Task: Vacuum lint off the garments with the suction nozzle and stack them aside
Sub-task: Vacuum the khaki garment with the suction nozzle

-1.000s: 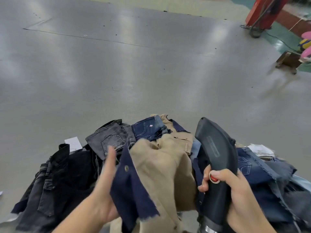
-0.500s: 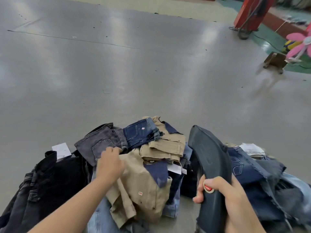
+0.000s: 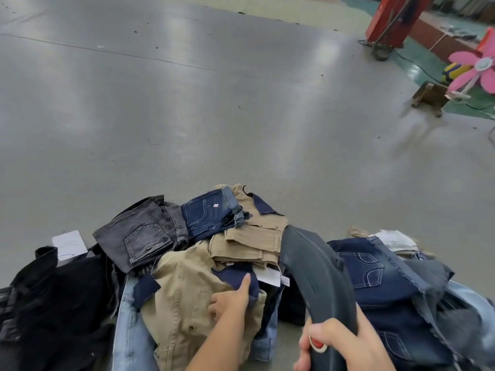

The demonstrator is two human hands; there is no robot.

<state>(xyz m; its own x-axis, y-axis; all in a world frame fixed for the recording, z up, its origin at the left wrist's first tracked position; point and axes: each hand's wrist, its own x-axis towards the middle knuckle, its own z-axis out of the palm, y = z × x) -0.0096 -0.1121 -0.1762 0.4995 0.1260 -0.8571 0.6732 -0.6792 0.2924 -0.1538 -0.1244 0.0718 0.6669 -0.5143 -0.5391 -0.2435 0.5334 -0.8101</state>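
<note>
Pink fan (image 3: 479,68), wooden stool (image 3: 428,97)

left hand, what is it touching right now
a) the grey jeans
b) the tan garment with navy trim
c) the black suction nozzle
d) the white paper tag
b: the left hand rests on the tan garment, a fingertip on its navy trim, while the right hand grips the suction nozzle.

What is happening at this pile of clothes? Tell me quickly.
A person is working through a heap of garments on the grey floor. The right hand grips the black suction nozzle, held above the pile. The left hand rests on a khaki garment with navy patches. Folded khaki trousers, dark blue jeans and grey jeans lie behind.
</note>
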